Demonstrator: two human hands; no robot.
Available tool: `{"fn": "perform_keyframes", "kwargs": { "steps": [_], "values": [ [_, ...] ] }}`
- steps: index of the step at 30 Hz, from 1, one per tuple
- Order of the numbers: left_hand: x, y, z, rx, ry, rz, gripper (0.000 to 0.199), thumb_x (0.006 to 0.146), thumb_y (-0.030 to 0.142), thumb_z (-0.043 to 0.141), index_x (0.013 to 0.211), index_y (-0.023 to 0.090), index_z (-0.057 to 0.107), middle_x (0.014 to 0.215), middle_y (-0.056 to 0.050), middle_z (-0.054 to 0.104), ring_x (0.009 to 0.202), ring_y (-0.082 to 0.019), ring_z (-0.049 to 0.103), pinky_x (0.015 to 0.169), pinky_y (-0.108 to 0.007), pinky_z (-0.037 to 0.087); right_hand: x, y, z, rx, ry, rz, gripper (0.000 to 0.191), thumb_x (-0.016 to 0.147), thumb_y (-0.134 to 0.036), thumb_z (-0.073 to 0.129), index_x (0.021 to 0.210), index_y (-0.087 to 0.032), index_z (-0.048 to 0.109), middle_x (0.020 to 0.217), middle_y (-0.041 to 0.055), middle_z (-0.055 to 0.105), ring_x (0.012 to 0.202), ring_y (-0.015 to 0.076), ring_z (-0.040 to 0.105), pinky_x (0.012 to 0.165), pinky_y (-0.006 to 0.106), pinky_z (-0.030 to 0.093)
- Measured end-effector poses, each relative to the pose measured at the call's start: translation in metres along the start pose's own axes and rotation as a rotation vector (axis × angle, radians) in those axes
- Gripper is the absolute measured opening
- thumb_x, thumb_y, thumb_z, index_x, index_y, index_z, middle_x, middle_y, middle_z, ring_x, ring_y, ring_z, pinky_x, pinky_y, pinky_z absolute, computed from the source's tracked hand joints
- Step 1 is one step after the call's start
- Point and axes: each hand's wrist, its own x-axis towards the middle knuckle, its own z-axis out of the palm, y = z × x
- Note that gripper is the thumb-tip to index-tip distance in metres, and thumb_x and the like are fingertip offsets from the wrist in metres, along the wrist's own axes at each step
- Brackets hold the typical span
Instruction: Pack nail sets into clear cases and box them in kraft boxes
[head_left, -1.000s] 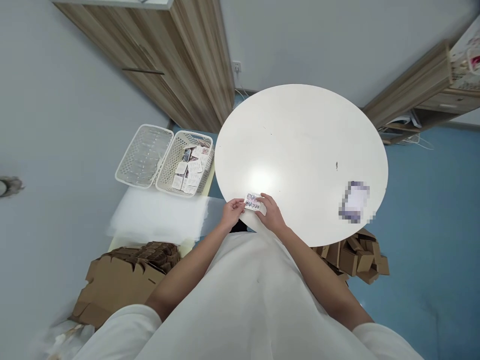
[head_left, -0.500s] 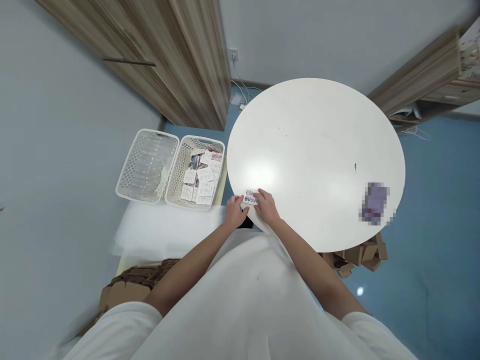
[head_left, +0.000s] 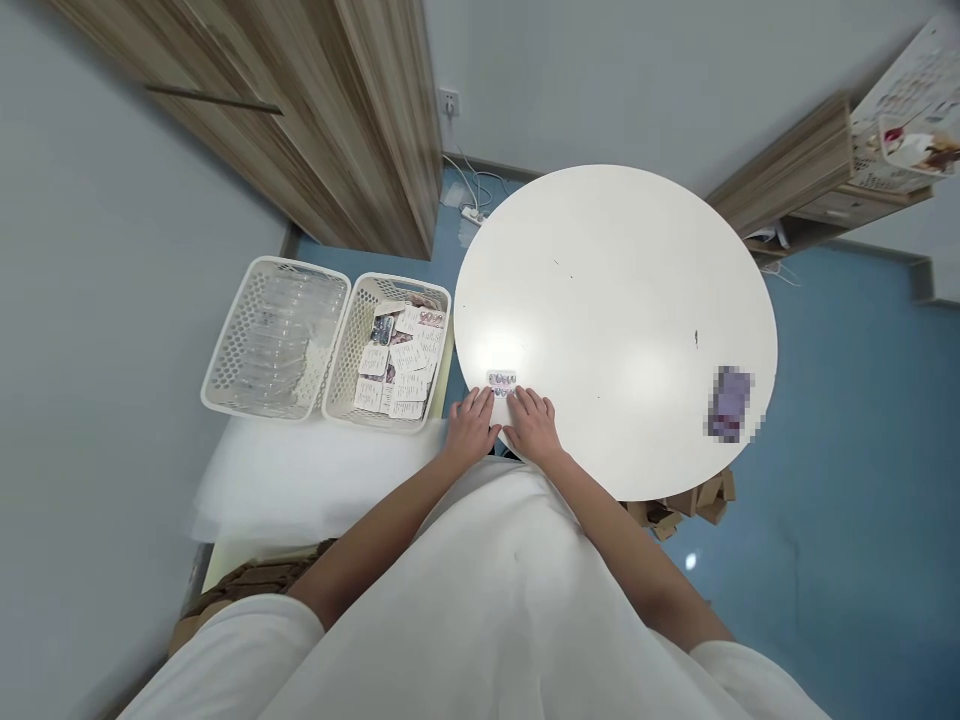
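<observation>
A small card of press-on nails (head_left: 502,379), with two rows of shiny purple and silver pieces, lies flat near the front left edge of the round white table (head_left: 615,260). My left hand (head_left: 470,428) rests at its lower left corner, palm down with fingers stretched forward. At the lower right corner lies my right hand (head_left: 532,425), also palm down, its fingertips touching or just over the card's edge. Both thumbs point inward, close to each other below the card. Whether any fingertip goes under the card, I cannot make out.
Left of the table, a white basket (head_left: 339,385) holds many similar cards, several with their printed side up. Another white basket (head_left: 217,345) beside it contains clear plastic pieces. A pixelated purple object (head_left: 730,403) sits at the table's right. Brown cardboard (head_left: 705,497) is below that edge.
The card, held between my fingers and slightly tilted before, now lies flat on the table. My hands have drawn back to its lower corners with fingers flattened. The view has shifted slightly.
</observation>
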Motion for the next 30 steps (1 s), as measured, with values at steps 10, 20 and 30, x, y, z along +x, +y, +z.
{"fn": "perform_keyframes", "kwargs": {
  "steps": [10,20,30],
  "values": [
    [0.016,-0.002,-0.006,-0.016,-0.018,-0.011,0.055,0.084,0.035,0.034,0.134,0.013,0.027,0.141,-0.01,0.024,0.132,-0.026,0.009,0.097,-0.044,0.024,0.008,-0.007,-0.003,-0.085,-0.033,0.019,0.053,0.081,-0.031,0.039,0.131,-0.013,0.029,0.139,0.0132,0.028,0.124,0.027,0.025,0.096,0.044,0.02],
    [-0.013,0.012,0.013,-0.066,0.044,-0.124,0.059,0.084,0.037,0.034,0.135,0.01,0.023,0.143,-0.012,0.018,0.132,-0.028,0.006,0.099,-0.045,0.022,-0.011,0.004,-0.003,-0.041,-0.019,-0.037,0.058,0.081,-0.031,0.043,0.133,-0.015,0.023,0.141,0.0165,0.021,0.125,0.0281,0.023,0.094,0.043,0.025],
    [-0.069,0.06,0.042,-0.201,0.1,-0.316,0.05,0.083,0.036,0.037,0.128,0.016,0.034,0.14,-0.012,0.027,0.129,-0.028,0.021,0.096,-0.045,0.03,-0.07,0.037,-0.008,0.073,-0.094,-0.27,0.054,0.082,-0.027,0.042,0.132,-0.016,0.026,0.135,0.0148,0.032,0.12,0.0249,0.034,0.091,0.039,0.034]
  ]
}}
